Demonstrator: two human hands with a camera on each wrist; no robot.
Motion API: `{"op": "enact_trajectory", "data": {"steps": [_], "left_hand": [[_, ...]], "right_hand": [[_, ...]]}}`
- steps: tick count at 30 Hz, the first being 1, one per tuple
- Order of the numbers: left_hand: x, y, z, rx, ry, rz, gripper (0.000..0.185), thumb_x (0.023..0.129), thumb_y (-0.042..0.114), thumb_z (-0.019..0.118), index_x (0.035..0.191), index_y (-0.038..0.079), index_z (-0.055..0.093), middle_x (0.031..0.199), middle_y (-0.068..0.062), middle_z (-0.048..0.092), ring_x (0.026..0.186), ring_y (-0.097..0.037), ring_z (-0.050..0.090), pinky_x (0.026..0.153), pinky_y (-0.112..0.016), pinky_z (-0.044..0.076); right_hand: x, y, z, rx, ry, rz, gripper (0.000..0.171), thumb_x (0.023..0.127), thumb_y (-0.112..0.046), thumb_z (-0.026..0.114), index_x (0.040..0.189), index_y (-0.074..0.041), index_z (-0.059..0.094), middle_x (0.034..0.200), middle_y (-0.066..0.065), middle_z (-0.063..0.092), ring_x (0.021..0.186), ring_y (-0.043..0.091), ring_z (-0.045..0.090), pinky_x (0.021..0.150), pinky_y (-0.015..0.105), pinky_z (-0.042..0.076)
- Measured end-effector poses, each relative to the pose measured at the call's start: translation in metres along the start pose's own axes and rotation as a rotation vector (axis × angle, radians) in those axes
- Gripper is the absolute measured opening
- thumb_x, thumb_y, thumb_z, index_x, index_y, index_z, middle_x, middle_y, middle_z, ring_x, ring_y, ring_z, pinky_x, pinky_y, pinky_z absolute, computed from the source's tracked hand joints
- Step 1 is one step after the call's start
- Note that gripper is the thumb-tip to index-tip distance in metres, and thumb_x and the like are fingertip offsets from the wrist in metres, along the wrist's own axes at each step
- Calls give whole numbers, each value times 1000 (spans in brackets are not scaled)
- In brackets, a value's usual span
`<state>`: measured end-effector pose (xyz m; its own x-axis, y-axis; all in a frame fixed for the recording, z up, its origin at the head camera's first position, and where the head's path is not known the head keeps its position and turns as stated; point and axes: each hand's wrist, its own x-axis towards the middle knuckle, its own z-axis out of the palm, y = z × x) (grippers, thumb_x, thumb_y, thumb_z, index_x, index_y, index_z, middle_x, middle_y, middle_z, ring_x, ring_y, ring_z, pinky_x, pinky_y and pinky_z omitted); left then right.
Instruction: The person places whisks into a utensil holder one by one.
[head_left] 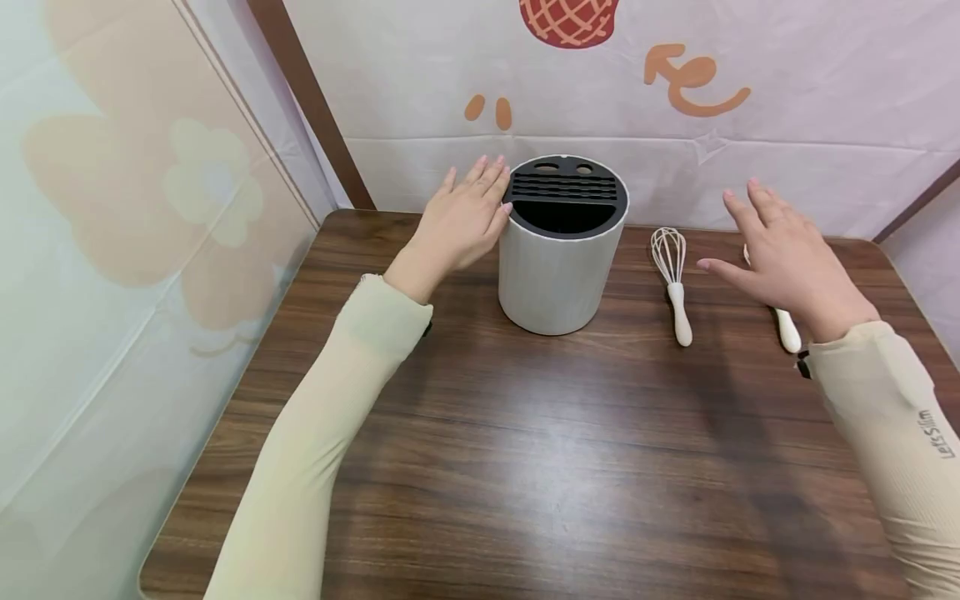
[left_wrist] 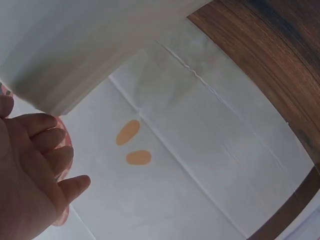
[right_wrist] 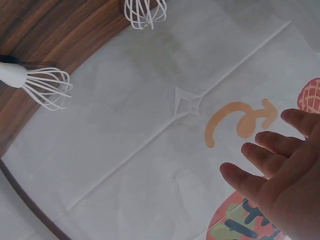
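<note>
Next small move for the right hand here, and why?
Probably lower the right hand onto the handle of the utensil under it. The hand hovers open just above it, holding nothing. The whisk lies a little further left, between it and the holder. The left hand already rests open against the holder's side, so the holder looks steadied.

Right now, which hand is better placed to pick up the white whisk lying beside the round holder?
The right hand, probably. It hovers open just right of the white wire whisk, while the left hand rests against the far side of the white cylindrical holder with a black slotted top, which stands between it and the whisk.
</note>
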<state>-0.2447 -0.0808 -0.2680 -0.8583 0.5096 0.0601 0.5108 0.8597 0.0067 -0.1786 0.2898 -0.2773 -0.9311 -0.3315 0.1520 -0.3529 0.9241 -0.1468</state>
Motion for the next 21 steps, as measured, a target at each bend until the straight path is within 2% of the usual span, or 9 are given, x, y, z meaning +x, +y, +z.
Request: {"op": "enact_trajectory", "data": {"steps": [10, 16, 21], "left_hand": [[12, 7, 5, -16, -17, -10, 55, 103, 34, 18, 151, 6, 18, 157, -5, 11, 143, -17, 4, 115, -44, 4], [15, 8, 6, -13, -1, -19, 55, 102, 31, 19, 150, 4, 20, 156, -7, 12, 143, -18, 8, 115, -44, 7], [14, 5, 7, -36, 28, -21, 54, 102, 29, 22, 149, 2, 23, 155, -8, 15, 143, -19, 11, 114, -43, 10]], "right_hand": [[-9, 14, 4, 13, -37, 51, 86, 92, -48, 55, 147, 7, 18, 151, 32, 7, 137, 49, 13, 106, 62, 15], [-11, 30, 6, 65, -99, 123, 84, 94, -46, 51, 147, 8, 13, 152, 31, 3, 136, 50, 10, 105, 64, 14], [-11, 47, 13, 109, -123, 183, 79, 97, -43, 47, 146, 11, 15, 150, 34, 5, 135, 52, 12, 104, 65, 15]]}}
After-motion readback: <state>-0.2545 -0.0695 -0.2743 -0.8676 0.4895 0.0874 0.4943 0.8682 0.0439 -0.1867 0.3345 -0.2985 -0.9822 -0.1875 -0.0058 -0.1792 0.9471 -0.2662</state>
